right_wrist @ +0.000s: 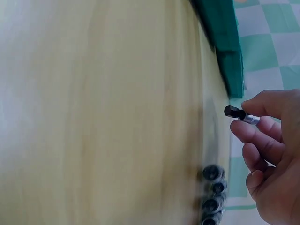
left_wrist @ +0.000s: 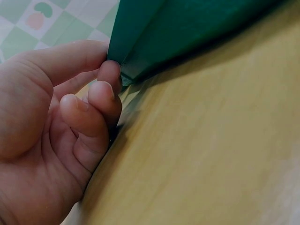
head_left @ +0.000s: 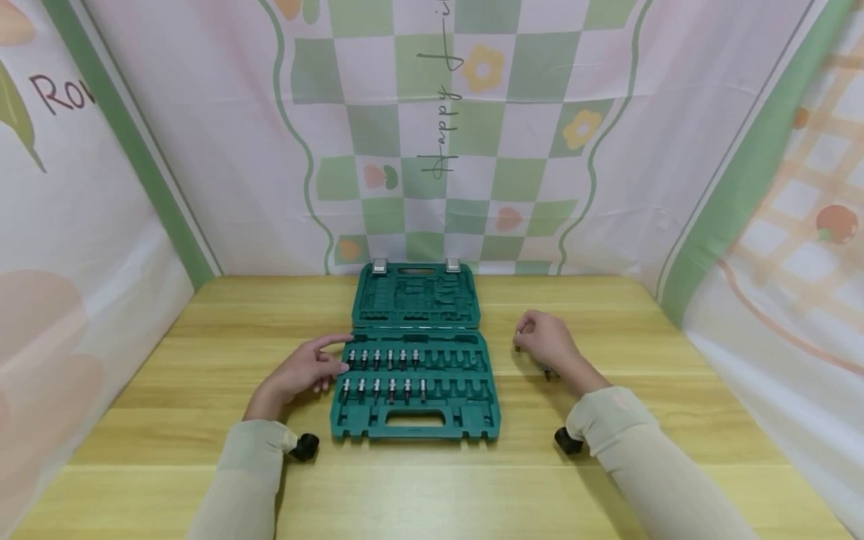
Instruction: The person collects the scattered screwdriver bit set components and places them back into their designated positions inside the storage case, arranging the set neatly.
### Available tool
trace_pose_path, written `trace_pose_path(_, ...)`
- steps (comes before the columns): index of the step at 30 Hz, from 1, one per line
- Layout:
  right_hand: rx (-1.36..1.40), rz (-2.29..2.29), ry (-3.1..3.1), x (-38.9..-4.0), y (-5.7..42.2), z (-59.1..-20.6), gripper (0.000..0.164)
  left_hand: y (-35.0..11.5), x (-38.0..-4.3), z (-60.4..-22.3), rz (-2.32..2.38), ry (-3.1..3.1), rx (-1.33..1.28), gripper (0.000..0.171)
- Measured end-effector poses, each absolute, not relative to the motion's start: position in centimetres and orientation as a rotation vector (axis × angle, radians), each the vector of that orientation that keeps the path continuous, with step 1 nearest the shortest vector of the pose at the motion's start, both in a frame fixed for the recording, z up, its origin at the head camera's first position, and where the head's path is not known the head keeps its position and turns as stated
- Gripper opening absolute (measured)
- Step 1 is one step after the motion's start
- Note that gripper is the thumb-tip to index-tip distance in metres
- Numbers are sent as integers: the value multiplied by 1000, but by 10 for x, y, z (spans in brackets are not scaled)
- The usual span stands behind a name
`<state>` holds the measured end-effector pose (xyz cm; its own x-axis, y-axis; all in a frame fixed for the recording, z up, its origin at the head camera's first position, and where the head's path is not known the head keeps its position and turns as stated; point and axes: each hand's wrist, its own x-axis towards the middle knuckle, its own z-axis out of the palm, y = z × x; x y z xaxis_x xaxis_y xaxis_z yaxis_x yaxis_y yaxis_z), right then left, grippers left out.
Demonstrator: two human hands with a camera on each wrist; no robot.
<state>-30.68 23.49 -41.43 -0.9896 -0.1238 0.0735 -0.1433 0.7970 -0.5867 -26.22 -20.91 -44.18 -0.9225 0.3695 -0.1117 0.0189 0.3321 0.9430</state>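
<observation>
Loading seemed underway: right hand (head_left: 548,343) pinched a bit (right_wrist: 241,114), probably hex-tipped; left hand (head_left: 304,370) loosely touched the case (head_left: 415,433); next called for an empty slot (head_left: 432,358).

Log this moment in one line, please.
right hand: pinches a bit | left hand: touches green case | case: open, both rows partly filled | loose bits: on table near right hand
</observation>
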Motion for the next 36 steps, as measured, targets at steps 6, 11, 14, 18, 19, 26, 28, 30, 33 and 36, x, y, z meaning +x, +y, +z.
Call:
trace_pose_path(6, 284, 1008, -2903, -305, 223, -410, 5, -209, -263, -442, 1620, 2295, 356, 59)
trace_pose_path(11, 306, 1052, -2882, -302, 213, -406, 6, -209, -263, -442, 1624, 2291, 354, 58)
trace_pose_path(14, 287, 1086, -2886, -300, 207, -403, 7, -209, -263, -442, 1623, 2288, 352, 58)
trace_pose_path(18, 259, 1144, -2887, -300, 200, -402, 9, -209, -263, -442, 1619, 2286, 356, 59)
trace_pose_path(19, 261, 1157, -2886, -300, 198, -402, 9, -209, -263, -442, 1619, 2286, 357, 59)
trace_pose_path(26, 277, 1224, -2876, -298, 183, -401, 9, -210, -264, -442, 1622, 2289, 371, 58)
trace_pose_path(28, 291, 1241, -2876, -297, 179, -400, 9, -210, -264, -442, 1622, 2288, 371, 58)
trace_pose_path(30, 301, 1253, -2880, -297, 174, -399, 9, -210, -263, -442, 1623, 2286, 371, 58)
trace_pose_path(33, 299, 1274, -2885, -295, 168, -398, 8, -210, -263, -442, 1625, 2286, 369, 58)
trace_pose_path(36, 298, 1288, -2889, -295, 163, -399, 8, -210, -264, -442, 1624, 2288, 367, 58)
